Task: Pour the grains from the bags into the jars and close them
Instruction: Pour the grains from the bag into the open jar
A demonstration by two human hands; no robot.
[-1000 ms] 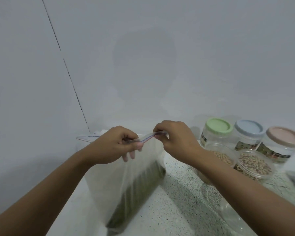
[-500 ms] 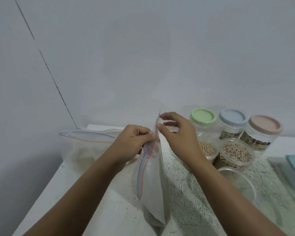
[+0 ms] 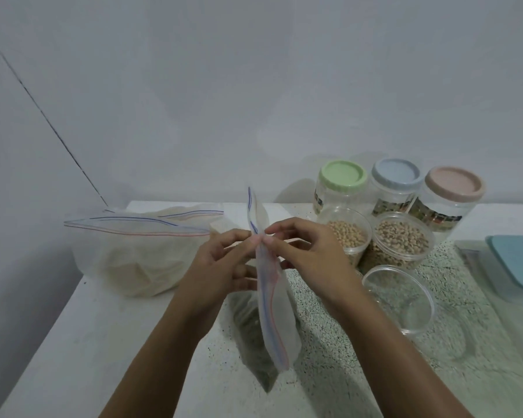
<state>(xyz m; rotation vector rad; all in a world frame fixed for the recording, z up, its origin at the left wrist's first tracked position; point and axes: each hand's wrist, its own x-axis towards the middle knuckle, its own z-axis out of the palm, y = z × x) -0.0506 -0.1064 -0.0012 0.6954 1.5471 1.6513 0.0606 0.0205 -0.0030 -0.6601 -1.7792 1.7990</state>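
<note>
On the speckled table, mid-front, fingers of the left hand and right hand pinch one zip bag at its seal. A second bag sits at the back-left corner. Three lidded jars and three open jars stand near the back-right.

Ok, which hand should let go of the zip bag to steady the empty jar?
Probably right: the right hand is nearer the empty clear plastic jar, standing right of the clear zip bag; the left hand would cross it.

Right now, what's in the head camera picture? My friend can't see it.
The left hand and right hand pinch the zip top of a clear plastic bag of dark green grains over a speckled white table. To its right are two open jars of beans, one empty clear jar and three lidded jars.
</note>
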